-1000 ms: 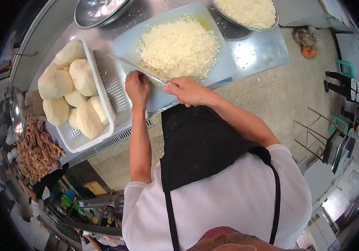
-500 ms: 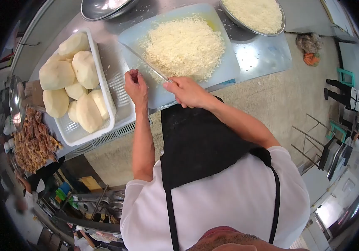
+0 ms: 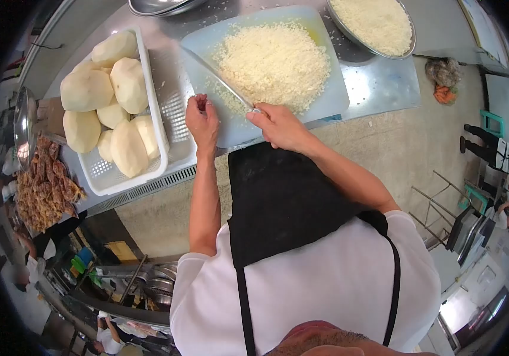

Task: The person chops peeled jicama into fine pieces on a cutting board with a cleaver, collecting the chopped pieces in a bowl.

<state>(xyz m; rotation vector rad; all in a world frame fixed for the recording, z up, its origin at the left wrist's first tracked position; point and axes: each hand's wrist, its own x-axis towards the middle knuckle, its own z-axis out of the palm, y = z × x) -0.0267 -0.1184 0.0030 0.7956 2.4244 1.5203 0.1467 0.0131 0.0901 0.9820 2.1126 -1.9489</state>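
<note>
My right hand (image 3: 281, 126) is closed around the handle of a knife (image 3: 222, 80). Its long blade points to the upper left, just over the near-left part of a pale blue cutting board (image 3: 334, 98). A wide heap of finely chopped, pale food (image 3: 272, 65) covers much of the board, touching or close to the blade. My left hand (image 3: 203, 123) hovers by the board's left edge, fingers curled in loosely, and nothing shows in them. To its left, a white plastic basket (image 3: 155, 113) holds several large peeled, pale tubers (image 3: 128, 148).
At the far right of the metal table (image 3: 382, 83) stands a steel bowl (image 3: 413, 44) of similar chopped food. More steel bowls (image 3: 162, 7) sit at the back left. Dark brown food pieces (image 3: 47, 187) are piled left of the basket. Other people (image 3: 506, 151) are in the background.
The view has shifted a little, so the table's contents appear farther right. Both hands keep nearly the same pose by the board, and the knife stays in my right hand.
</note>
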